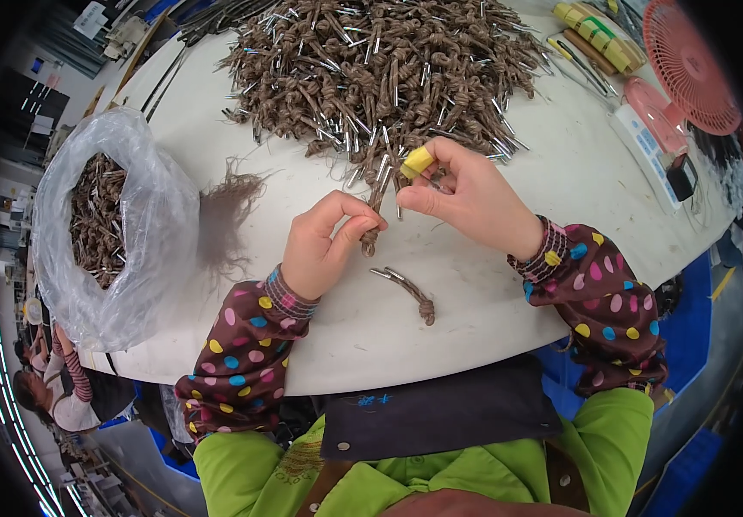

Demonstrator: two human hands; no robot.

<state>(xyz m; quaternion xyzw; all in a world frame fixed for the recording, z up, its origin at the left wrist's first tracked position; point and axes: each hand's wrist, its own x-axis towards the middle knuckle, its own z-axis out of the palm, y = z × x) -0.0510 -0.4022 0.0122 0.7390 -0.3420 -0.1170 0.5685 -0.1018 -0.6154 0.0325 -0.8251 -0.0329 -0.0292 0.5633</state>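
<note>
My left hand (326, 243) pinches a brown knotted cord (369, 245) between thumb and fingertips; its knot hangs below the fingers and its metal-tipped ends point up toward the pile. Close beside those ends is my right hand (480, 203), fingers curled, with yellow tape (417, 162) around one finger. Something small and greyish shows inside its grip, mostly hidden, so its kind is unclear. On the white table below my hands lies a single knotted cord (410, 293) with silvery tips. A big pile of similar knotted cords (380, 77) spreads just beyond both hands.
At the left stands a clear plastic bag (160, 250) containing more brown cords. Loose brown fibres (230, 211) lie beside it on the white table (337, 353). A pink fan (690, 65), a white box (647, 155) and a yellow roll (599, 36) sit far right. Another person (65, 388) is at far left.
</note>
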